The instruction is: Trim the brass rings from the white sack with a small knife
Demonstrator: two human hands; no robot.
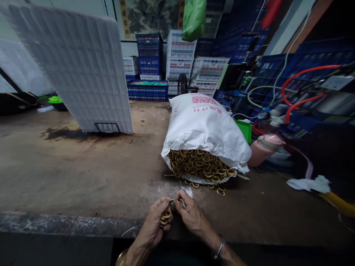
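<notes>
In the head view, my left hand (155, 221) is closed around several gold-coloured metal rings (165, 218). Its thumb and forefinger pinch one more ring (172, 200) at the top. My right hand (192, 214) is closed too, fingertips at the far side of that ring. A thin pale piece (182, 203) pokes out between its fingers; its kind is too small to make out. Just beyond both hands, a white woven sack (205, 125) lies on its side, its mouth facing me. Many like rings (199, 162) fill the mouth, and several loose ones (221, 191) lie before it.
The brown worktable (83, 177) has a worn front edge. At left a tall white ribbed panel (94, 74) stands in a black wire holder. A pink bottle (264, 149) is right of the sack, near orange hoses (298, 79). Stacked crates (180, 66) line the back.
</notes>
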